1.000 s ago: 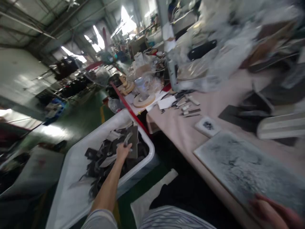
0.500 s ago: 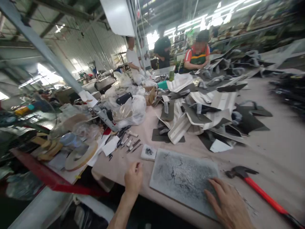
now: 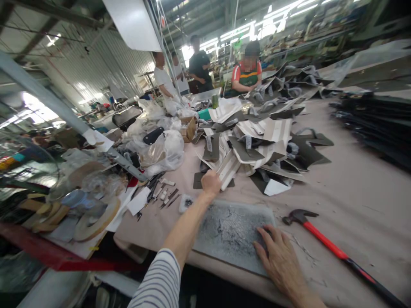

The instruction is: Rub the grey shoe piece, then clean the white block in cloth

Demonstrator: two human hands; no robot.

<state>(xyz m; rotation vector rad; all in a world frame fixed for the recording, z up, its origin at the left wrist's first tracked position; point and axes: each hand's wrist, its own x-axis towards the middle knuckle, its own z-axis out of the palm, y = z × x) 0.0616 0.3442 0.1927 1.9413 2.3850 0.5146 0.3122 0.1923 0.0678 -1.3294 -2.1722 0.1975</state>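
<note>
My left hand [image 3: 211, 183] reaches across the slab to the near edge of a pile of dark flat pieces with white strips [image 3: 229, 170]. Its fingers curl down out of sight, so what they hold, if anything, is hidden. My right hand [image 3: 278, 253] is open, fingers spread, resting at the right side of a grey slab [image 3: 205, 244] with a worn, dark-flecked top. To the right of that hand lies a claw hammer [image 3: 325, 240] with a red and black handle. A small pale block [image 3: 183, 204] bearing dark bits sits beside the slab's left corner.
Small tools and white pieces [image 3: 166, 194] lie at the left beside a sheet of paper [image 3: 138, 201]. Plastic bags [image 3: 168, 149] and a cardboard box [image 3: 189, 129] stand behind. A dark stack [image 3: 379, 124] is at right. A slanting metal post [image 3: 73, 113] crosses the left; a person [image 3: 247, 72] sits opposite.
My left hand has moved forward and right, from beside the slab to the pile's near edge. My right hand stays on the slab. The whole view has shifted, with things now farther left.
</note>
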